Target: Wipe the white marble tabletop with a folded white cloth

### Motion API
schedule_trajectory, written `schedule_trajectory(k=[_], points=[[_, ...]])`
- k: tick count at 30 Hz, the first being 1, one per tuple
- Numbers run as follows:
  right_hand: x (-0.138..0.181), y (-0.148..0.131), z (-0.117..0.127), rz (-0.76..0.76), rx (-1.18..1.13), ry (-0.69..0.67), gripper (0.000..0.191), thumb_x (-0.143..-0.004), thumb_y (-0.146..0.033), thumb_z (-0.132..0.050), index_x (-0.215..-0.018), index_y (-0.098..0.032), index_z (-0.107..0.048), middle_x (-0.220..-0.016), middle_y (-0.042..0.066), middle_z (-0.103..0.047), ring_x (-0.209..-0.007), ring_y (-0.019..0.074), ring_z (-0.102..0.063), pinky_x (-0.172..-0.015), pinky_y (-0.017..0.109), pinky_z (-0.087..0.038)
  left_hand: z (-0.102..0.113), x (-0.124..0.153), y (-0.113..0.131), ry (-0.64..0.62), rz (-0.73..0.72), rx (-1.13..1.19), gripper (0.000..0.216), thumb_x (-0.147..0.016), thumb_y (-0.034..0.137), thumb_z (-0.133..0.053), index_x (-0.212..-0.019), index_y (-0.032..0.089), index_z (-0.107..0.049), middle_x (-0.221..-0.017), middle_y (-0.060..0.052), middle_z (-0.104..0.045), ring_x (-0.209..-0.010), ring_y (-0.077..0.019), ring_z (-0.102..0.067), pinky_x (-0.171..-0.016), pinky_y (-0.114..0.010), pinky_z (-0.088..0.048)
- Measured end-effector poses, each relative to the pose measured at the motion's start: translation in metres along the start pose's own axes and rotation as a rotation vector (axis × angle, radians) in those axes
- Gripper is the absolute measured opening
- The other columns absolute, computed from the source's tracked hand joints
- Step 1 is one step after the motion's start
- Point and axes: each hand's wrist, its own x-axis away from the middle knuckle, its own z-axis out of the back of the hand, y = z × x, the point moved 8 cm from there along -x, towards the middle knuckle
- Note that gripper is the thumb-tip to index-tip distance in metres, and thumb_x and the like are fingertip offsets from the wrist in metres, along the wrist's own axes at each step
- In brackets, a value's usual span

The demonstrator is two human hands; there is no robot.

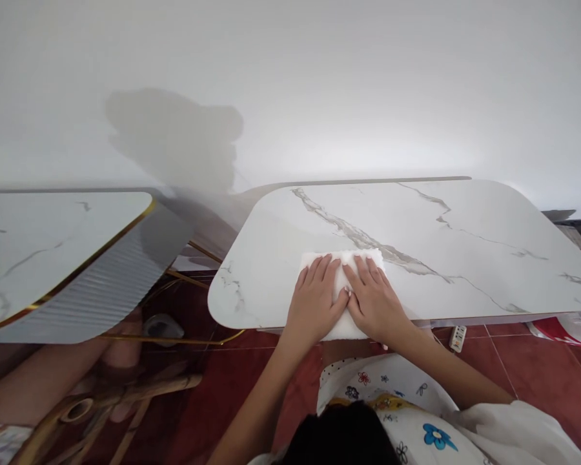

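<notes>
A white sheet that looks like a paper towel (339, 279) lies on the white marble-patterned tabletop (271, 258), its near end hanging over the front edge. My left hand (318, 298) rests flat on the sheet's left half, fingers pointing away from me. Beside it, my right hand (372, 300) lies flat on the right half with its fingers slightly spread. Both thumbs come together near the middle of the sheet. Grey-brown veins run across the tabletop just beyond my fingertips.
A second marble-patterned table (53, 245) with a gold-trimmed edge stands to the left. The white wall (319, 97) rises behind both. Below are red floor tiles (532, 361), a power strip (458, 338), a bamboo frame (140, 391) and another person's leg (43, 374).
</notes>
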Motion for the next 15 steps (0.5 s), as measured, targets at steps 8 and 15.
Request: schedule_trajectory(k=[8,15], points=[[-0.040,0.023,0.004,0.071,0.084,0.046,0.056,-0.094,-0.025,-0.041,-0.147,-0.008,-0.044,-0.155,0.020,-0.039,-0.145,0.0387,-0.031,-0.116,0.055,-0.031,-0.009,-0.045,-0.002,-0.095,0.011,-0.050,0.054,-0.095,0.035,-0.038,-0.145,0.014,-0.042,-0.157,-0.012,-0.039,-0.147,-0.0280,-0.032,-0.120,-0.045,-0.028],[-0.096,0.048,0.002,0.081,0.095,0.065,0.055,-0.095,-0.025,-0.037,-0.147,-0.009,-0.045,-0.154,0.019,-0.041,-0.144,0.0364,-0.033,-0.116,0.052,-0.029,-0.014,-0.099,-0.015,-0.078,0.009,-0.038,0.055,-0.095,0.033,-0.035,-0.145,0.012,-0.040,-0.156,-0.014,-0.039,-0.147,-0.0275,-0.031,-0.119,-0.046,-0.026]])
